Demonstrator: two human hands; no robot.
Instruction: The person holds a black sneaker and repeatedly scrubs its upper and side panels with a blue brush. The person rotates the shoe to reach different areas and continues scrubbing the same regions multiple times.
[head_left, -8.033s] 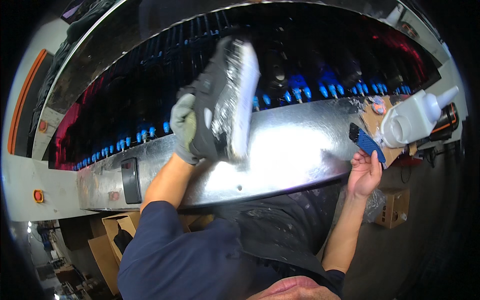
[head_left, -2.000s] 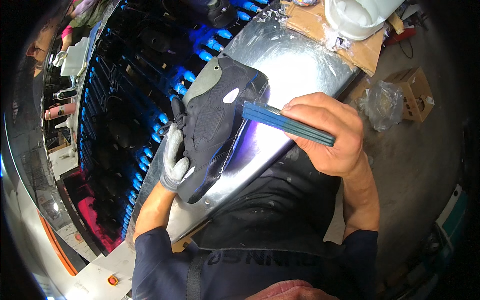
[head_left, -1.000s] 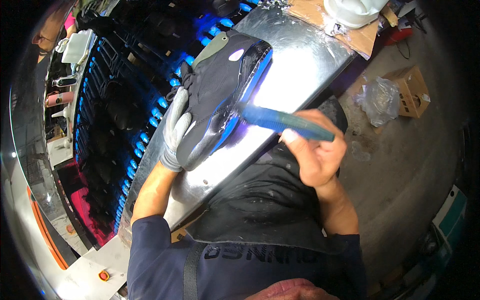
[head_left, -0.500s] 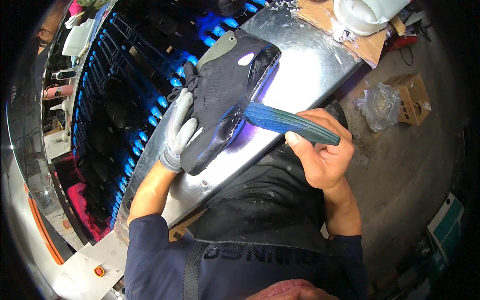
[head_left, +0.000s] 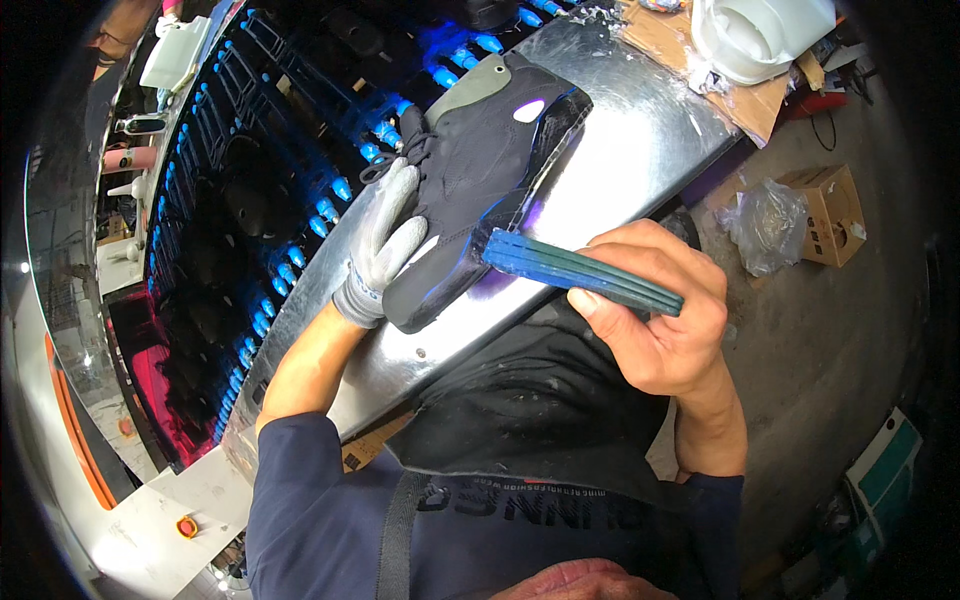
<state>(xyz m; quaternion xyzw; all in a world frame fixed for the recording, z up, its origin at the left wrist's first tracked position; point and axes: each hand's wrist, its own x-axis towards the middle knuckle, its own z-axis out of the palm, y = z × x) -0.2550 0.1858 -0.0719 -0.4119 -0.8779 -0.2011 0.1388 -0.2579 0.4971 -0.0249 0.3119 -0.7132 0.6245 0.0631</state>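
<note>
A black shoe (head_left: 465,165) with a grey-green heel collar lies on its side on the metal tabletop, toe toward me. My left hand (head_left: 385,245), in a pale grey work glove, holds it from the lace side, its fingers pressed along the upper. Pinched between the thumb and fingers of my bare right hand (head_left: 665,310) is a long blue-green strip (head_left: 585,270) with ridged, layered edges. The strip's far end is at the shoe's lower edge, near the forefoot; whether it touches there I cannot tell. Purple-blue light falls along that edge.
Beyond the metal table (head_left: 650,130) runs a dark conveyor with rows of blue-tipped rods (head_left: 325,210). A white plastic container (head_left: 745,40) stands on cardboard at the far right. On the floor to the right are a clear plastic bag (head_left: 765,225) and a carton (head_left: 830,215).
The whole view has shifted slightly, placing the shoe farther right. My right hand has tilted the strip, and its end has moved a little along the shoe's edge toward the toe.
</note>
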